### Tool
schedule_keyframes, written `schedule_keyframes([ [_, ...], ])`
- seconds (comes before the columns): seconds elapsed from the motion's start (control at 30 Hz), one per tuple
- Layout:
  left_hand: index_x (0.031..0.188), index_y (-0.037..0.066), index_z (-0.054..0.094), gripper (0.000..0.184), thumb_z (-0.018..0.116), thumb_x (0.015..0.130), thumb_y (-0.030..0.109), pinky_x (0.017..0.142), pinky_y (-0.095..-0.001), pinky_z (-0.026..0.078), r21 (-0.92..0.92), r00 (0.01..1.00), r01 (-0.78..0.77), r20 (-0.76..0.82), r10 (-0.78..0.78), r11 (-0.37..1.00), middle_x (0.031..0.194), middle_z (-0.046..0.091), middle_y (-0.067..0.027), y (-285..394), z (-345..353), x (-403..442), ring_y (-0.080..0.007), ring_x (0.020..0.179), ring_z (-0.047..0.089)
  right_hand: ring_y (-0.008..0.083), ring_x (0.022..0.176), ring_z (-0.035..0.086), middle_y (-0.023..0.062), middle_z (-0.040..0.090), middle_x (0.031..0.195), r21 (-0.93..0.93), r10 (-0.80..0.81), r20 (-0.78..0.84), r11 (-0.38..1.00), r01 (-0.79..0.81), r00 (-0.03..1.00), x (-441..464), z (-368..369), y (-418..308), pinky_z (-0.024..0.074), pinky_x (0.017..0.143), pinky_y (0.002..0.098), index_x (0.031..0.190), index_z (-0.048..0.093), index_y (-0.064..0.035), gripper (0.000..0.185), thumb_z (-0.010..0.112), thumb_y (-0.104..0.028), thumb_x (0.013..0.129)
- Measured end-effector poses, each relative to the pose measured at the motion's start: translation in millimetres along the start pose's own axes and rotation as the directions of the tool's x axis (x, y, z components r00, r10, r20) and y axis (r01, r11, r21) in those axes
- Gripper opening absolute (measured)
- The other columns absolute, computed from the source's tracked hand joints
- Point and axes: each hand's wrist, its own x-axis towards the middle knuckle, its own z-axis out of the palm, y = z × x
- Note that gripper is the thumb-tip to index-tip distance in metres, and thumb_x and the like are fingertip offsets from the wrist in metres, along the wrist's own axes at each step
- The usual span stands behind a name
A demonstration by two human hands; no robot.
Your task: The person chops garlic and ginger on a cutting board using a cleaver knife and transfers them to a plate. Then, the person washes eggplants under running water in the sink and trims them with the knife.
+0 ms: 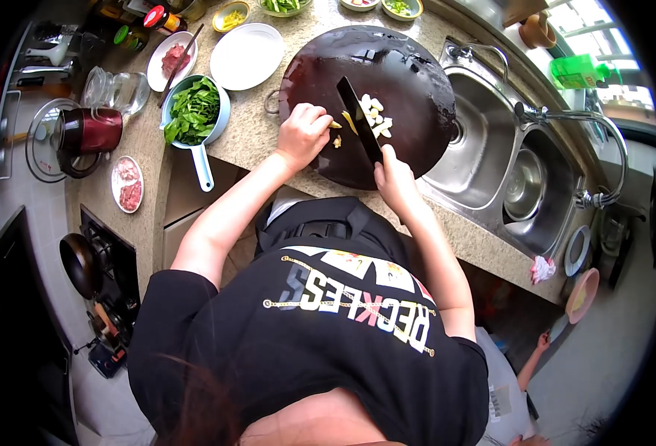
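Note:
A large dark round cutting board lies on the counter in front of me. My right hand is wrapped round the handle of a kitchen knife, its dark blade held over the board. Right of the blade lies a small pile of pale pieces that look like garlic. My left hand is closed at the left side of the board, its fingers around a small yellowish piece that looks like ginger. A thin yellow slice lies against the blade, and a few crumbs sit below the left fingertips.
Left of the board stand a white plate, a blue-handled strainer of green leaves, and a plate of meat with chopsticks. A double sink with a faucet lies right. Another person's hand shows at lower right.

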Motion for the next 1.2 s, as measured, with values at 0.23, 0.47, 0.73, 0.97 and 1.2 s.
schedule_keyframes([
  [0.23,0.087,0.004,0.064,0.016,0.072,0.073,0.005,0.067,-0.0265,0.050,-0.350,0.863,0.475,0.006,-0.505,0.807,0.084,0.062,-0.0046,-23,-17,2,-0.0132,0.074,0.063,0.0421,0.069,0.062,0.0231,0.061,0.071,-0.105,-0.074,-0.086,0.992,0.065,0.993,-20,-7,-4,0.0475,0.060,0.0512,0.099,0.044,-0.0049,0.016,0.054,-0.011,0.088],
  [0.47,0.088,0.002,0.065,0.022,0.072,0.070,0.014,0.072,-0.0308,0.052,-0.027,0.826,0.543,-0.166,-0.539,0.839,0.080,0.066,-0.0096,-118,-49,22,-0.0192,0.076,0.065,0.0370,0.072,0.064,0.0180,0.065,0.077,-0.125,-0.059,-0.147,0.991,0.041,0.987,-29,-12,-9,0.0496,0.061,0.0435,0.101,0.051,-0.0067,0.022,0.063,-0.014,0.085],
  [0.73,0.091,0.001,0.067,0.024,0.069,0.073,0.016,0.076,-0.0356,0.052,0.150,0.797,0.596,0.014,-0.604,0.789,0.085,0.068,-0.0170,-175,-37,32,-0.0292,0.082,0.067,0.0354,0.072,0.064,0.0174,0.064,0.078,-0.182,-0.136,-0.171,0.978,0.104,0.976,-30,-14,-9,0.0484,0.061,0.0437,0.099,0.051,-0.0047,0.023,0.064,-0.013,0.082],
  [0.97,0.096,0.006,0.071,0.023,0.065,0.082,0.024,0.077,-0.0351,0.051,-0.207,0.891,0.454,0.078,-0.448,0.867,0.093,0.068,-0.0150,-76,-43,65,-0.0286,0.086,0.065,0.0280,0.079,0.059,0.0118,0.059,0.089,-0.336,-0.294,-0.127,0.911,0.237,0.947,-36,-30,8,0.0481,0.068,0.0393,0.118,0.049,-0.0016,0.051,0.070,-0.012,0.072],
  [1.2,0.129,0.015,0.054,0.070,0.077,0.070,0.044,0.099,-0.0437,0.037,-0.316,0.903,-0.097,0.371,0.217,0.944,0.120,0.047,-0.0151,33,1,64,-0.0327,0.116,0.044,0.0263,0.074,0.056,0.0102,0.055,0.082,-0.416,-0.374,-0.105,0.858,0.301,0.922,-37,-45,-2,0.0473,0.065,0.0382,0.112,0.050,-0.0018,0.047,0.069,-0.007,0.069],
])
